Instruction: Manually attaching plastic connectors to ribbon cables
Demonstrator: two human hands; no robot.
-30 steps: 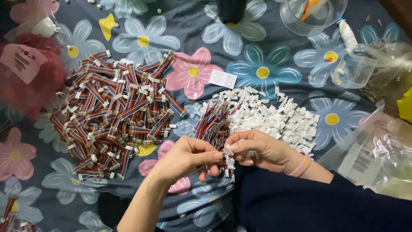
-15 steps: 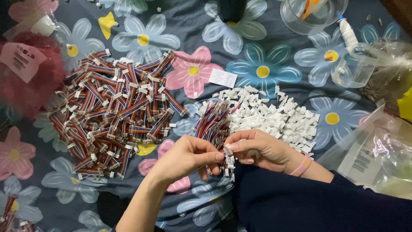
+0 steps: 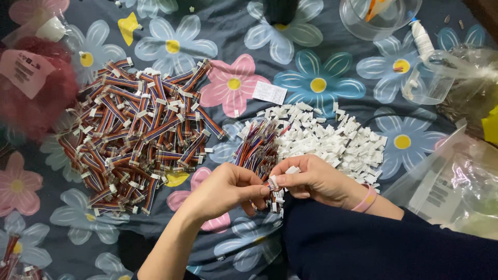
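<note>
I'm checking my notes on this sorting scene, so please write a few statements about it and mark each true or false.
1. The big pile of finished ribbon cables lies left of the white connector pile. True.
2. The left hand and right hand meet over a small cable end. True.
3. The right wrist is bare. False: it wears a pink band.
4. The cloth underneath is plain grey. False: it is dark with large printed flowers.
5. A clear bowl stands at the top edge. True.
</note>
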